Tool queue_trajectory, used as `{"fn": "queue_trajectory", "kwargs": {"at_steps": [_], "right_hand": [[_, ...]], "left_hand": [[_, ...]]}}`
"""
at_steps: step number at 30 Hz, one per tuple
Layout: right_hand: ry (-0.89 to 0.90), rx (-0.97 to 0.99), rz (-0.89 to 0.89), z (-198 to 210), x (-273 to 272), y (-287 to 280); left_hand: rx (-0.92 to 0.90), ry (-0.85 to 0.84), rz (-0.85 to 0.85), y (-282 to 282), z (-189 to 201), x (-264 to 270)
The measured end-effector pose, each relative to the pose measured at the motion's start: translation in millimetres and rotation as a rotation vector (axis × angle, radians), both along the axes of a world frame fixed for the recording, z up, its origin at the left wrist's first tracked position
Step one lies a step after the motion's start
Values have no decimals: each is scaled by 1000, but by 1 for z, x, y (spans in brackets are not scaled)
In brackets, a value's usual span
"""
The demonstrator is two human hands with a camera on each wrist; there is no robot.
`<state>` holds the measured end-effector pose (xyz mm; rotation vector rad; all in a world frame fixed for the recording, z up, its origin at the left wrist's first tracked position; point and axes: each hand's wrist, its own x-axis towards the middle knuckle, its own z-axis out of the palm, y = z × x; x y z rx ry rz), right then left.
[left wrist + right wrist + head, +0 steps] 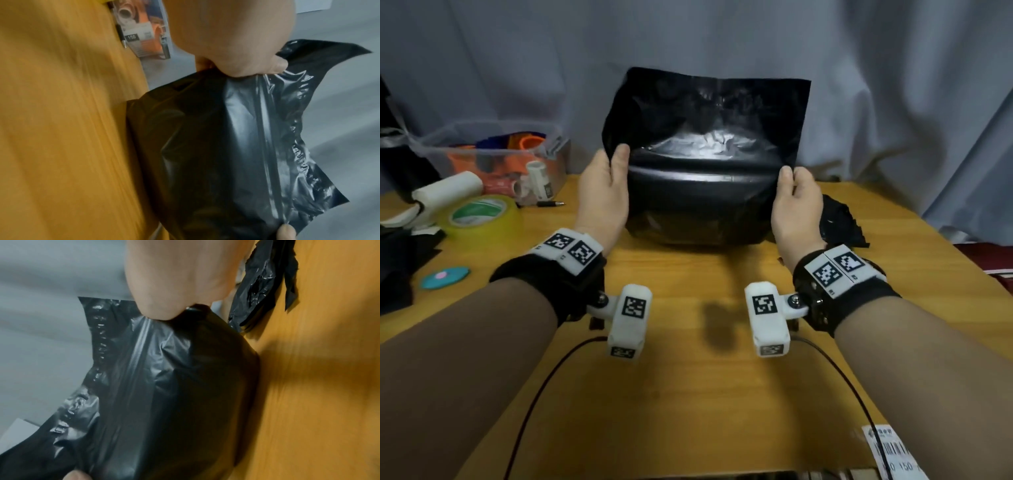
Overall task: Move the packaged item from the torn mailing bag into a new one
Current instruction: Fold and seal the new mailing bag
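A black mailing bag point(702, 202) stands bulging on the wooden table point(688, 394), its flap point(709, 106) sticking up behind. The packaged item is hidden inside. My left hand point(606, 185) pinches the bag's left edge, thumb on the near side. My right hand point(796, 202) pinches the right edge the same way. In the left wrist view the left hand point(246, 65) grips the black bag point(226, 154) at its mouth. The right wrist view shows the right hand point(164, 309) holding the bag point(174, 394). A crumpled, torn black bag point(839, 219) lies just right of my right hand.
At the left stand a clear plastic bin point(493, 154) of orange and white items, a roll of yellow tape point(479, 214), a white roll point(448, 190), a pen point(551, 204) and a teal disc point(445, 277). A shipping label point(893, 452) lies at the near right edge. Grey curtain point(893, 102) hangs behind.
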<state>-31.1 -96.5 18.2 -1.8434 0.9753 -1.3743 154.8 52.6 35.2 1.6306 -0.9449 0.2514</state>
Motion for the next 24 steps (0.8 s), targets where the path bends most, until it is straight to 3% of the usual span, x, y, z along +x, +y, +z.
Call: {"fn": "queue_trajectory", "kwargs": {"at_steps": [2, 5, 7, 12, 16, 20, 22, 24], "right_hand": [[23, 43, -21, -3, -2, 0], [24, 149, -54, -15, -6, -1], [31, 186, -66, -21, -8, 0], [15, 259, -89, -18, -8, 1], [-31, 304, -96, -14, -8, 5], [222, -102, -144, 24, -8, 18], [311, -296, -26, 50, -3, 25], [399, -368, 112, 70, 6, 29]], "left_hand": [[95, 110, -79, 5, -4, 1], [307, 432, -340, 18, -22, 4], [380, 409, -429, 29, -32, 4], [279, 433, -515, 36, -22, -1], [140, 350, -418, 27, -6, -5], [148, 229, -490, 14, 13, -15], [222, 152, -512, 8, 19, -21], [273, 73, -529, 3, 24, -29]]}}
